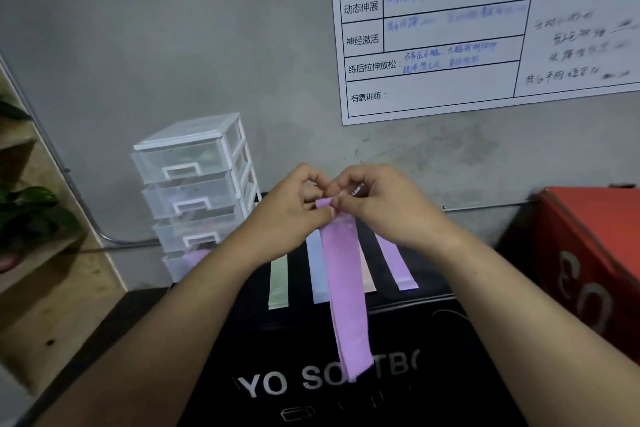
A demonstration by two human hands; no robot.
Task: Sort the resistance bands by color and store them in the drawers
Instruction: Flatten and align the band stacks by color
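A translucent plastic drawer tower with a white frame (197, 191) stands at the left. Both forearms reach forward and meet at centre, where the left hand (287, 215) and right hand (381, 208), fingers curled, pinch the top end of a long purple resistance band (346, 288) hanging in front of the black lettered box (415, 326). Behind it, on the box, lie a pale green band (278, 282), a light blue band (317, 270), a pink band (367, 276) and a lilac band (398, 263), side by side.
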